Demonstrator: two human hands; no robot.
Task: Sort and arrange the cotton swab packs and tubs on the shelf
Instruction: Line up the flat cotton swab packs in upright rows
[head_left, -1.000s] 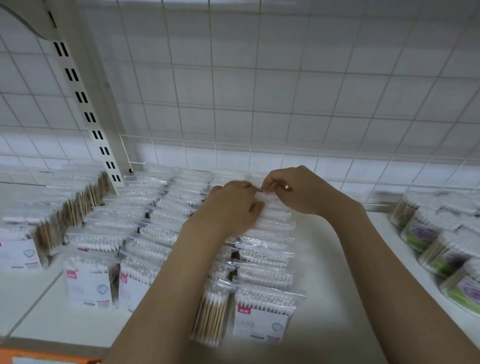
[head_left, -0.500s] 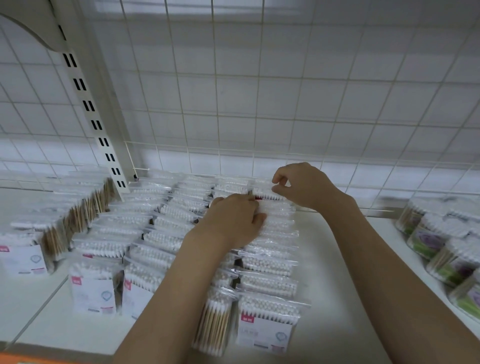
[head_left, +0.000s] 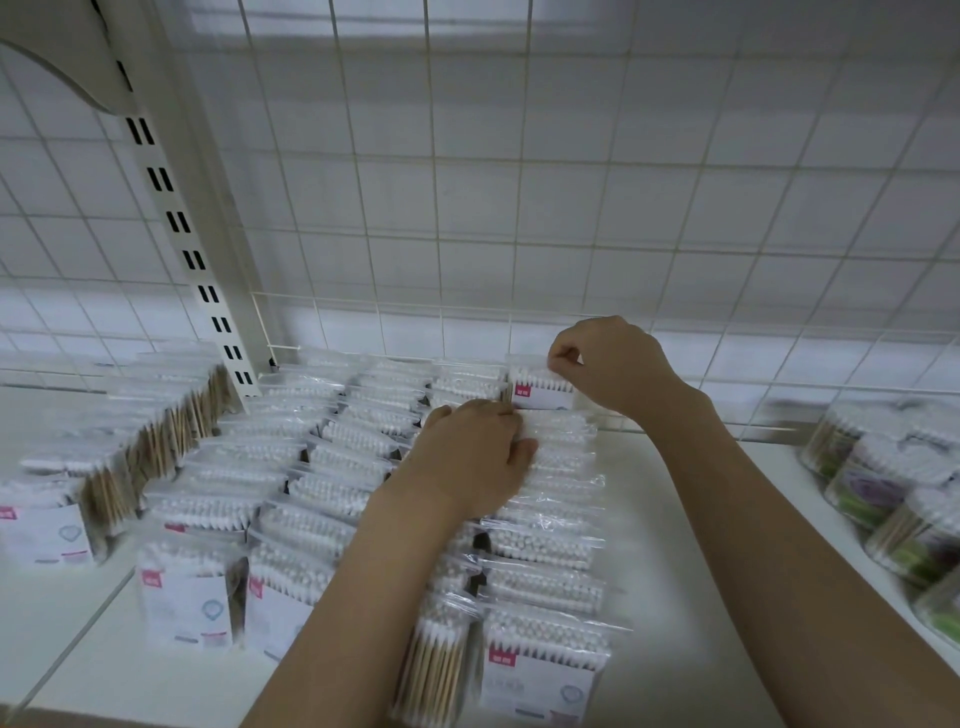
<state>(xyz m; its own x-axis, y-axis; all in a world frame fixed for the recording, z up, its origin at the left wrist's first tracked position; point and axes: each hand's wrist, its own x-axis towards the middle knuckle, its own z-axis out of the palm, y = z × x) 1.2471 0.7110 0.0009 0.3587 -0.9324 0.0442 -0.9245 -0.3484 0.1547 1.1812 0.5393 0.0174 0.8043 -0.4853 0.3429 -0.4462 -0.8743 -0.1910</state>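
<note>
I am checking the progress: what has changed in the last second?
The right hand moved back toward the wire grid, pinching the rearmost pack by its top and tilting it up. The left hand stayed pressed on the row of packs. The tubs did not move.

pack labels (head_left: 540, 680) blurred, no legible text

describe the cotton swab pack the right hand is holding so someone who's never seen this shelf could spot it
On the white shelf, follow the rightmost row of clear swab packs back to the wire grid wall. The rear pack is pinched at its top edge by the right hand; unlike its overlapped neighbours, its red tag and white label show.
</note>
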